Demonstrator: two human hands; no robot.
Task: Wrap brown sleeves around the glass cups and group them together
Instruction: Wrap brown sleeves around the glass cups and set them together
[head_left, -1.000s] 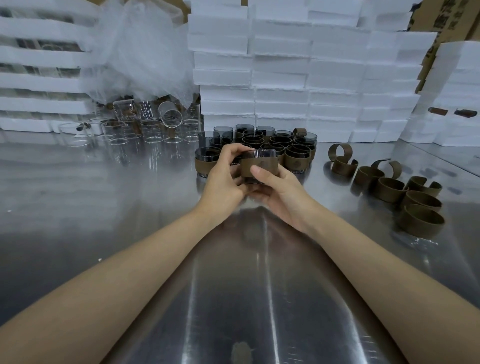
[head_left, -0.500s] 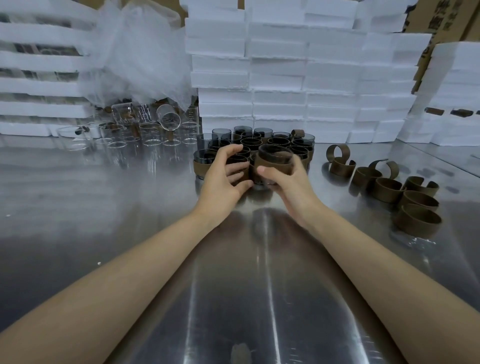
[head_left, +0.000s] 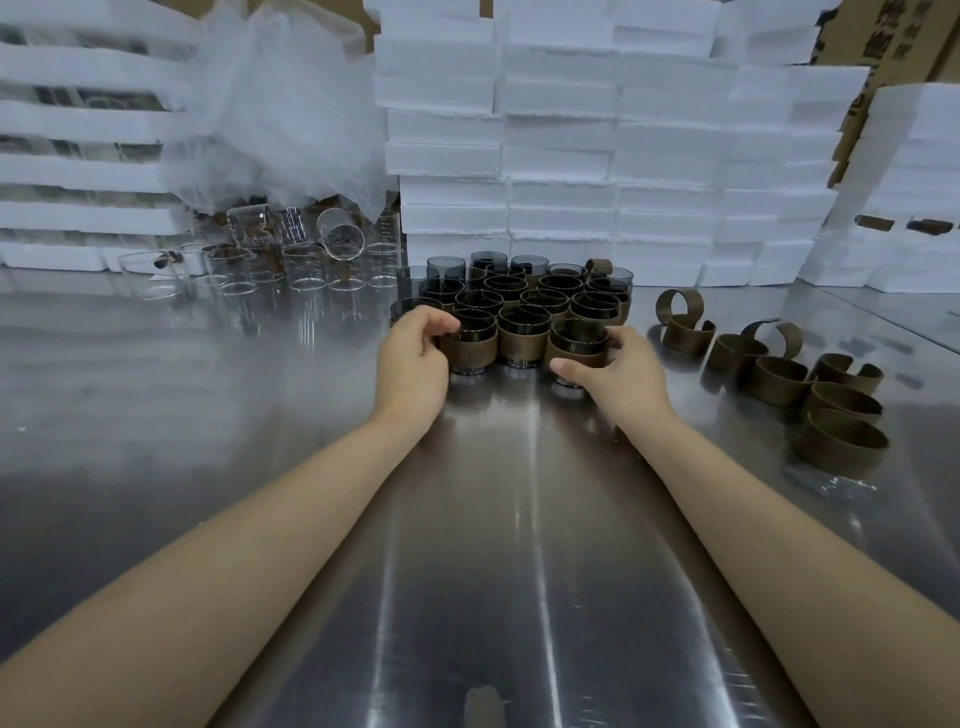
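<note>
right hand (head_left: 621, 374) fingers clamp the sleeved cup (head_left: 577, 347) at the front right corner of the cup cluster (head_left: 522, 299), likely nudging it in; left hand (head_left: 415, 358) fingers curl round the front left cup (head_left: 471, 344), seemingly bracing the row.

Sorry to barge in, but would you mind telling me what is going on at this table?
A person is fitting brown sleeves onto glass cups on a metal table. The right hand grips a sleeved cup at the front right of the grouped cups. The left hand curls round the front-left cup of the same group. Loose sleeves lie to the right, unsleeved clear glasses stand at the back left, and white foam boxes are stacked behind.
</note>
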